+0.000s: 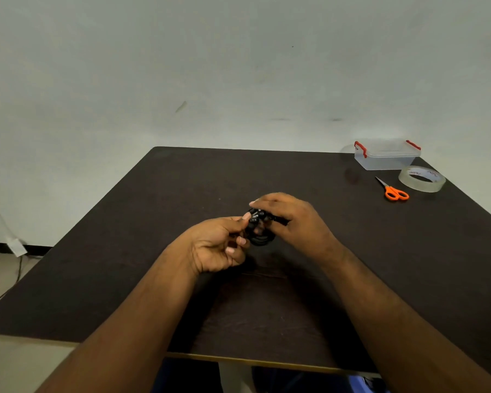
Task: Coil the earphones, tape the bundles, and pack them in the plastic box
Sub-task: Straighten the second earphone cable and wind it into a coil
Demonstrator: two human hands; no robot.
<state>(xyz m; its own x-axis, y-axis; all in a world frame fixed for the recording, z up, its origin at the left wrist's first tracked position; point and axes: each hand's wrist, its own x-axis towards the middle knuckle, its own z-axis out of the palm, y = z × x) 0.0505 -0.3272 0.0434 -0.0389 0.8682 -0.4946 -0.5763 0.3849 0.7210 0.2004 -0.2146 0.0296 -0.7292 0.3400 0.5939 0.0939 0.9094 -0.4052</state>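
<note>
- Two hands meet at the centre of the frame over the dark table [97, 279], with the black earphones [260, 229] between them as a small coiled bundle.
- The left hand [220, 245] has its fingers curled, thumb and fingertips pinching the bundle's left side.
- The right hand [289, 219] arches over the bundle from the right, fingers bent round the cord and earbuds.
- Coiling looks nearly or fully done; no tape is visible on the bundle, though it is too small and dark to be sure.
- The tape roll [421, 178] lies flat at the upper right of the frame, the orange-handled scissors [394, 191] just beside it; neither is touched.
- The plastic box [386, 156], at the table's far right corner, has its lid on and red clips, so taping and packing are probably still to come.
</note>
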